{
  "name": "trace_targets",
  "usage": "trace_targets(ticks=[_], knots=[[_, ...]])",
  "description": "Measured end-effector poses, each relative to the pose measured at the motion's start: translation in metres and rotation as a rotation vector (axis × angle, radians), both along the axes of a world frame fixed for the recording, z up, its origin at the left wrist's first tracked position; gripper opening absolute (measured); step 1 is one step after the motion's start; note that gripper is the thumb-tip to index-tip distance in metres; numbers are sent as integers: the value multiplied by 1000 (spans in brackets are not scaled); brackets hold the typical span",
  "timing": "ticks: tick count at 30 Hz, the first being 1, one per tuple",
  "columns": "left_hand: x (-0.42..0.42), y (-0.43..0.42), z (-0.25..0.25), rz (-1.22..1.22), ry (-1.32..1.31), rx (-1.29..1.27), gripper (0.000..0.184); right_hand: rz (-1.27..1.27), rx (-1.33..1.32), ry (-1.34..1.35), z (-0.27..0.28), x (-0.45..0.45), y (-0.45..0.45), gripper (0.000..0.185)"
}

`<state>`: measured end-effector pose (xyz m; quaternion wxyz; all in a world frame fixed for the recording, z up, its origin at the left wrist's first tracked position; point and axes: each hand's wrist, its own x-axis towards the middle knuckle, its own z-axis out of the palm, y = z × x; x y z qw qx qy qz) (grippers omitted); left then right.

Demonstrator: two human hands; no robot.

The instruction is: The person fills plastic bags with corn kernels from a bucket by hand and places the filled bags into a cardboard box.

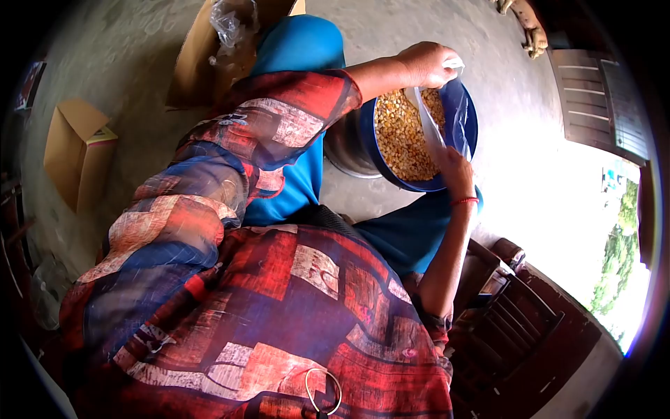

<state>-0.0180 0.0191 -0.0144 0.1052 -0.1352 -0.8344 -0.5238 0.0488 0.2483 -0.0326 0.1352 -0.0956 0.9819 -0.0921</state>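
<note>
A clear plastic bag (428, 124) stretches between my two hands over a round blue tub (368, 133) filled with yellow-brown corn kernels (405, 143). My left hand (427, 64) is closed on the bag's upper end, at the tub's far rim. Lower down, my right hand (456, 172), with a red band at its wrist, grips the other end beside the near right rim. I cannot tell whether the bag holds any kernels.
A silvery metal vessel (349, 150) stands beside the tub. Crumpled clear plastic (229, 28) lies in a cardboard box (192, 59); a smaller cardboard box (73, 150) is farther left. Dark wooden furniture (513, 321) stands right. An animal's paws (534, 40) show at the top right.
</note>
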Motion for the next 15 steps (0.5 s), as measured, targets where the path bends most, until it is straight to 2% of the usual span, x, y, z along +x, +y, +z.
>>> trace_targets(ticks=[1, 3, 5, 6, 7, 9, 10, 13, 14, 15], knots=[[0, 0, 0, 22, 48, 19, 26, -84, -62, -74, 4, 0, 0, 32], [0, -2, 2, -8, 68, -6, 26, -70, -120, 9, 3, 0, 5, 34], [1, -1, 5, -38, 87, -32, 25, -78, -211, 227, -3, -2, 10, 38], [1, -1, 6, -8, 123, -70, 24, -214, -98, 62, 16, -1, -1, 47], [2, 0, 7, 21, 160, -108, 23, -215, -99, 59, 12, -1, 2, 47], [2, 1, 9, 34, 116, -33, 23, -2, -177, 475, 4, -2, 9, 62], [2, 2, 11, 47, 75, 44, 23, -6, -209, 426, 5, -5, 12, 72], [1, 2, 7, 67, 216, -16, 23, -45, -143, 423, 8, -9, 12, 66], [-1, 1, 4, 67, 214, -15, 23, -77, -50, 434, 11, -8, 11, 53], [-4, 1, -2, 90, 246, -100, 24, -77, -49, 433, 19, -7, 6, 53]])
